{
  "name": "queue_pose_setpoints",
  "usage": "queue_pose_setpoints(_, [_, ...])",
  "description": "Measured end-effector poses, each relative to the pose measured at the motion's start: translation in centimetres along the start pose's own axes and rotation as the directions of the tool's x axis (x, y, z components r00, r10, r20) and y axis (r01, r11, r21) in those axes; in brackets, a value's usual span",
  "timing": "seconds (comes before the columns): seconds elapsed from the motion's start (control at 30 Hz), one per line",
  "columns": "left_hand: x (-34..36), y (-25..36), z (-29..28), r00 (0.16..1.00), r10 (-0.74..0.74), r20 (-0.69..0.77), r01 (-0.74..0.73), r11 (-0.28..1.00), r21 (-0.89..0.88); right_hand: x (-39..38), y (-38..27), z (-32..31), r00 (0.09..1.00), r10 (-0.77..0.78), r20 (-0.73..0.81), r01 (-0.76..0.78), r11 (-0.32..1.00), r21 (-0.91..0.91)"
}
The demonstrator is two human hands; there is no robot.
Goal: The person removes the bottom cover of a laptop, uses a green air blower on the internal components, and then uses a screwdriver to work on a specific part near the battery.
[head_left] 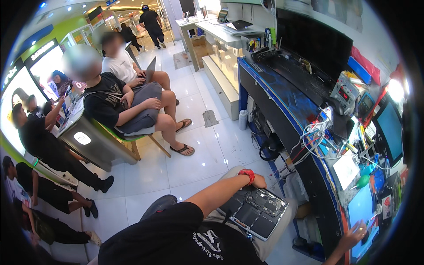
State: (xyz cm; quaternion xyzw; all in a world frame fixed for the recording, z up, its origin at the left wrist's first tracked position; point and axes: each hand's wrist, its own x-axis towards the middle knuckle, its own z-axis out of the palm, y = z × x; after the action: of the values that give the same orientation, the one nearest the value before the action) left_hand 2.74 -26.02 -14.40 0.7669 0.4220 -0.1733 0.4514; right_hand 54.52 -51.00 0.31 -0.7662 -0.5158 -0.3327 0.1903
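My left hand [258, 180] grips the opened laptop [256, 211] on my lap; my right hand [354, 235] rests open-fingered on the cluttered counter [309, 176], white tiled floor [194, 154] beyond.

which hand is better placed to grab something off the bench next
Probably the right. The right hand is already stretched out over the blue mat on the workbench, free and open. The left hand, with a red watch at its wrist, rests on the opened laptop on the lap, steadying it.
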Motion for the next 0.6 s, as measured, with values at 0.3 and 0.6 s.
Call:
queue_pose_setpoints(0.3, [-2.7,-1.8,-0.6,0.994,-0.013,-0.107,0.009,0.999,-0.045,-12.2,-21.9,0.3,0.831,-0.115,0.544,-0.377,0.602,0.704])
queue_pose_setpoints(0.6, [-6.0,-6.2,-1.1,0.99,0.021,-0.136,-0.041,0.989,-0.14,-13.4,-31.2,6.6,0.37,-0.342,0.864,-0.877,0.179,0.447])
